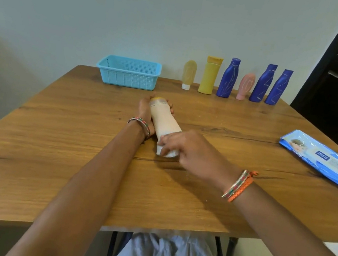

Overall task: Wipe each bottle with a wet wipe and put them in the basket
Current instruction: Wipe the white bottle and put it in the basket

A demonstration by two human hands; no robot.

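A person's left hand (144, 110) grips a cream bottle (164, 119) lying near the blue basket (128, 72), while the right hand (188, 151) presses a white wipe (166, 151) against its base; 6 bottles (228, 79) stand right of the basket.

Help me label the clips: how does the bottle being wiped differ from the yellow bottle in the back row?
The cream bottle lies tilted in the left hand, its base wiped by the right hand with a wet wipe; the yellow bottle stands upright, untouched, beside the wall. The cream one is paler. Neither is in the basket.
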